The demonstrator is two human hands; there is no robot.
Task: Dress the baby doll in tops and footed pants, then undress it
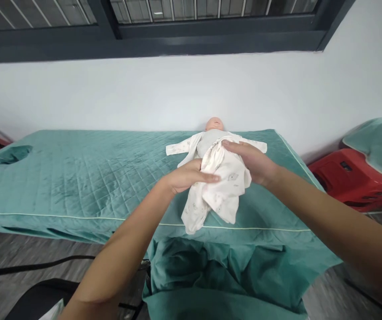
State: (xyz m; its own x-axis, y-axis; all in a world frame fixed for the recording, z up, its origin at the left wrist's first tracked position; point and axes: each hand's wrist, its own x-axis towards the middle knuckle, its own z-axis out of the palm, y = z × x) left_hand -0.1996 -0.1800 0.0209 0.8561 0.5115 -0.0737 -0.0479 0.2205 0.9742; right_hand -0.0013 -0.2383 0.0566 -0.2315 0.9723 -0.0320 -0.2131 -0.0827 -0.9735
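A baby doll lies on its back on the green quilted bed, its head toward the wall. It wears a white printed baby top with both sleeves spread out sideways. Over its lower body, white printed baby pants are held bunched at the waistband, the legs hanging toward the near edge. My left hand grips the pants from the left, thumb on top. At the upper right of the cloth, my right hand is closed on the waistband. The doll's legs are hidden by the cloth.
The green bed runs along a white wall under a dark window frame. A face hole opens at its left end. On the right stands a red plastic chair with a green cushion. Green cloth hangs over the near edge.
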